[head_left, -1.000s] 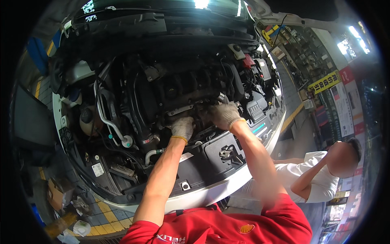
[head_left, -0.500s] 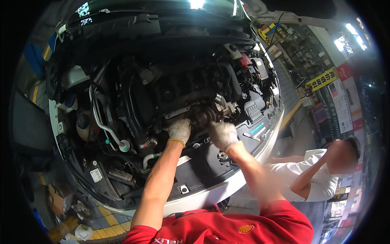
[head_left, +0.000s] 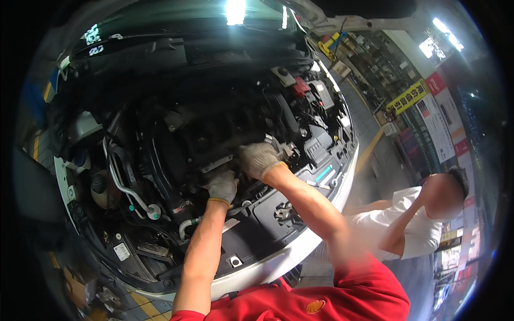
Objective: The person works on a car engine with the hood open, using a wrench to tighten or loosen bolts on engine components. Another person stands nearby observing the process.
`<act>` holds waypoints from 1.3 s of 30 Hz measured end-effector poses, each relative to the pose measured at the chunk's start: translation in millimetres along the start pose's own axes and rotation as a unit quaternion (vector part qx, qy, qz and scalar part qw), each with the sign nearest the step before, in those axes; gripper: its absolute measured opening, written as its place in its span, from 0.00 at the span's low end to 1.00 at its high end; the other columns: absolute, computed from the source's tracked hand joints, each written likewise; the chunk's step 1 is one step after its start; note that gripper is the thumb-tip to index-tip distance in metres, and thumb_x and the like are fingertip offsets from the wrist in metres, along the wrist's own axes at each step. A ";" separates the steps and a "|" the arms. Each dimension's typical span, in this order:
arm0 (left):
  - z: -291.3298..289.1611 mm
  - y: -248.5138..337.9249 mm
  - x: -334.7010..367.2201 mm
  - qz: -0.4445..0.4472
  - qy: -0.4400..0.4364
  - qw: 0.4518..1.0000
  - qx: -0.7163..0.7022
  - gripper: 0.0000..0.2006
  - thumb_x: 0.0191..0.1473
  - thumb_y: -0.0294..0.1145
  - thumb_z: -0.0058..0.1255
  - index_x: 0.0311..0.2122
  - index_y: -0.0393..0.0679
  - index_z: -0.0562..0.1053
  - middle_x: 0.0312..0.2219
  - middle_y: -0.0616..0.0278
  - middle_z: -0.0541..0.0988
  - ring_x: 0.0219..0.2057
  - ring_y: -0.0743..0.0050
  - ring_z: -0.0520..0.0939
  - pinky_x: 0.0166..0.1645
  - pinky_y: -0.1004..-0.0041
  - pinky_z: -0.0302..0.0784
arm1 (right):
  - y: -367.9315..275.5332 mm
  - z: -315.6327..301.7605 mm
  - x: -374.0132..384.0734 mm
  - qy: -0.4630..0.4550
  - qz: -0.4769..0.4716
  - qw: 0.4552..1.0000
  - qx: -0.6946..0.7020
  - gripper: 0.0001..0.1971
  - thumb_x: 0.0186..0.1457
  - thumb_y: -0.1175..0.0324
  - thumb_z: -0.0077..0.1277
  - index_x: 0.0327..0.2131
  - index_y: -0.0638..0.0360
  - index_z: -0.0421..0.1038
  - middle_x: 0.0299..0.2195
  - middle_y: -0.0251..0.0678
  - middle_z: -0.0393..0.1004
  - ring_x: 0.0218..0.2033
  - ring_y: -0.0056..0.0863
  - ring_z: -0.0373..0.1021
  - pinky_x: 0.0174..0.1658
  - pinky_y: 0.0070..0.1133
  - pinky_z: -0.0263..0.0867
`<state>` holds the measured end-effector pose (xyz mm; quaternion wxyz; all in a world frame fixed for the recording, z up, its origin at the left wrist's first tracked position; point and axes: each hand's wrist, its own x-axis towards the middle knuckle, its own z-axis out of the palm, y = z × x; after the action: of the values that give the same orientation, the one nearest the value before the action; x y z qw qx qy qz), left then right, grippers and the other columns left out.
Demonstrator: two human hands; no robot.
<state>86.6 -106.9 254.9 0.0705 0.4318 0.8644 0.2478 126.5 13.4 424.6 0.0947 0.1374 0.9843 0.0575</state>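
Observation:
Both my hands wear off-white knit work gloves and reach into the front of a car's engine bay. My left hand (head_left: 222,186) is low at the front of the black engine (head_left: 214,131), its fingers curled and partly hidden among dark parts. Just right of it and farther in, my right hand (head_left: 261,160) bends over the place of a dark round metal part, which it now covers; its fingertips are out of sight. A metal bracket-like fitting (head_left: 284,150) sits right beside the right glove. Below the hands runs the black front panel (head_left: 257,224).
A slim metal tool (head_left: 318,185) lies on the front panel at right. A coolant tank (head_left: 101,187) and silver pipes (head_left: 119,182) are on the left. Beyond the white bumper, a person in a white shirt (head_left: 415,219) is close by on the right. Shelves (head_left: 364,69) stand behind.
The view has shifted, moving the car leftward in the picture. My right hand has gone inward and left, onto the round metal part that showed before. My left hand stays about where it was.

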 end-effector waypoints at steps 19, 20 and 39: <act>-9.6 11.7 10.7 -0.047 -0.113 0.991 -0.047 0.20 0.63 0.45 0.58 0.55 0.45 0.78 0.51 0.45 0.84 0.52 0.39 0.84 0.58 0.48 0.79 | 22.0 35.7 -60.6 0.027 -0.039 0.997 0.067 0.13 0.62 0.65 0.53 0.46 0.58 0.81 0.30 0.47 0.84 0.34 0.48 0.83 0.34 0.43 0.77; -3.2 -3.7 5.1 -0.034 -0.093 0.994 -0.053 0.23 0.63 0.45 0.58 0.59 0.43 0.76 0.53 0.44 0.82 0.53 0.39 0.83 0.59 0.48 0.77 | 9.3 13.5 -38.5 -0.010 -0.010 0.998 0.055 0.11 0.57 0.64 0.57 0.35 0.55 0.87 0.33 0.44 0.87 0.37 0.43 0.85 0.37 0.37 0.80; 4.9 -21.0 14.4 0.050 -0.032 0.997 -0.056 0.26 0.60 0.30 0.61 0.64 0.46 0.76 0.62 0.48 0.78 0.64 0.49 0.77 0.66 0.63 0.73 | 1.3 32.1 75.2 0.029 0.123 0.981 0.147 0.18 0.61 0.67 0.59 0.55 0.52 0.80 0.49 0.41 0.86 0.51 0.40 0.83 0.48 0.36 0.80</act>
<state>64.4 -104.4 241.6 0.1100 0.4773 0.8239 0.2849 62.3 38.5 380.7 0.0372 0.2682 0.9599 -0.0731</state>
